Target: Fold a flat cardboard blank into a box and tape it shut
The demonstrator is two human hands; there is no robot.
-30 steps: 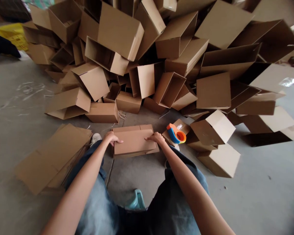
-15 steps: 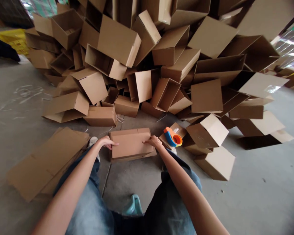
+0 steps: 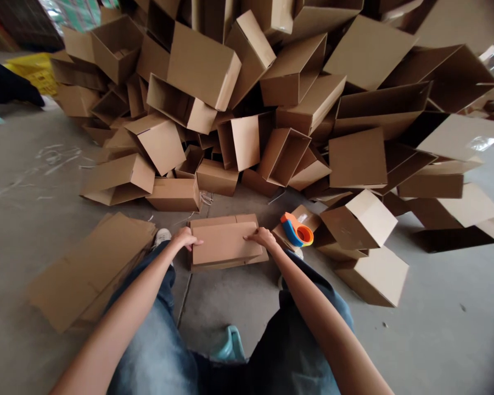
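Note:
A flattened cardboard box [image 3: 226,242] lies on the concrete floor between my feet. My left hand [image 3: 185,238] grips its left edge with fingers curled over the top. My right hand [image 3: 264,237] presses on its right edge, fingers bent onto the upper flap. An orange and blue tape dispenser [image 3: 296,230] rests on a small box just right of my right hand. A stack of flat cardboard sheets [image 3: 90,269] lies to my left.
A tall heap of assembled open cardboard boxes [image 3: 271,99] fills the far side. Loose boxes [image 3: 372,274] sit at the right. A teal stool [image 3: 230,345] shows between my legs. A dark shape [image 3: 8,88] and yellow material lie far left.
Both hands stay on the flat box's edges. The left hand drew slightly off the box half a second ago and now grips it again; the view shifted slightly.

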